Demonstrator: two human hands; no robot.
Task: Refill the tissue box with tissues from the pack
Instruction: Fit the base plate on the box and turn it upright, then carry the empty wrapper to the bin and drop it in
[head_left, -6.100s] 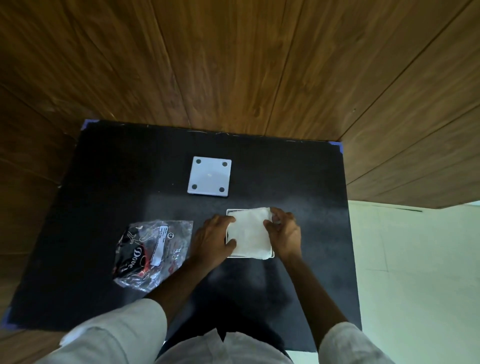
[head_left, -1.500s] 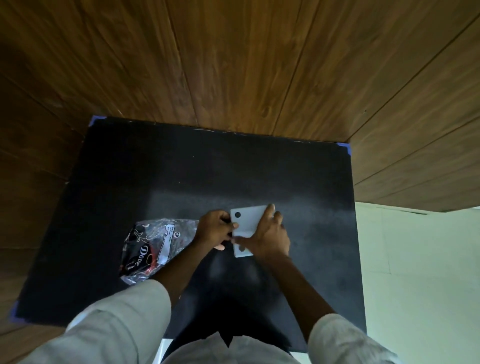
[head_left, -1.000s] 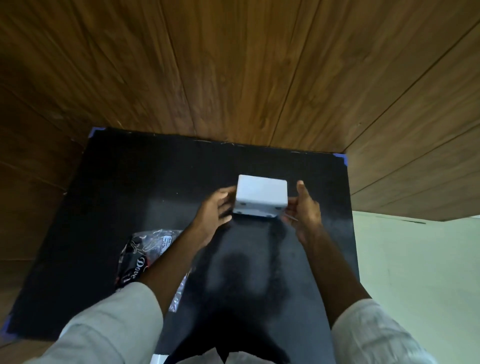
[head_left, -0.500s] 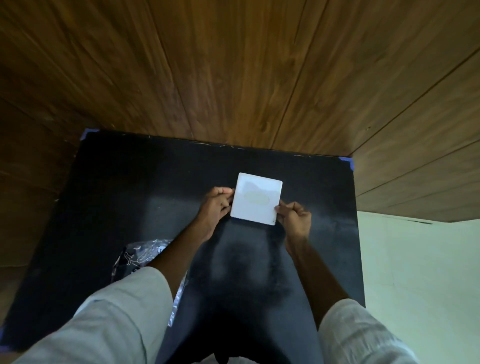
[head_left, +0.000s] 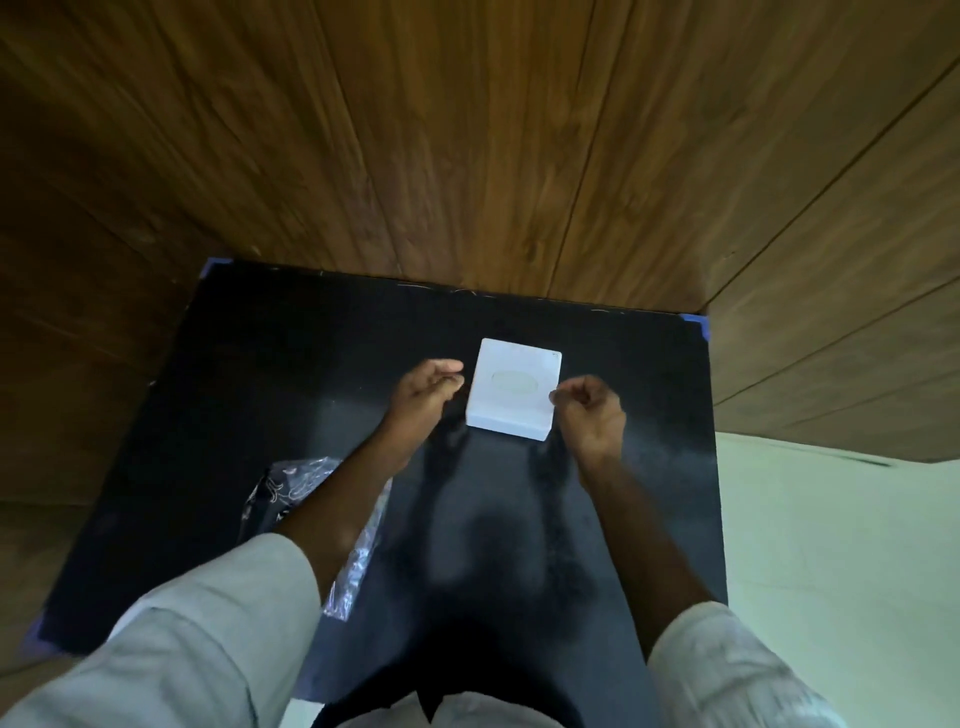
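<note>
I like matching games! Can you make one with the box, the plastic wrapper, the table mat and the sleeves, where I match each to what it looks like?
Things:
1. tissue box
2. plastic pack
3. table mat
4. sleeves

Looks:
A. black and flat
B. crinkly, see-through, partly under the left arm
C. white, with an oval opening on top
D. pale grey cloth

Pairs: 1-C, 2-B, 3-A, 4-D

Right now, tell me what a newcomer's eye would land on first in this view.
The white tissue box stands out most, sitting upright with its oval slot facing up, on the far middle of the black table. A hand flanks it on each side, the left hand loosely open and the right hand curled, neither touching it. Nearer the person, a crinkled plastic pack lies partly hidden under the left forearm.
</note>
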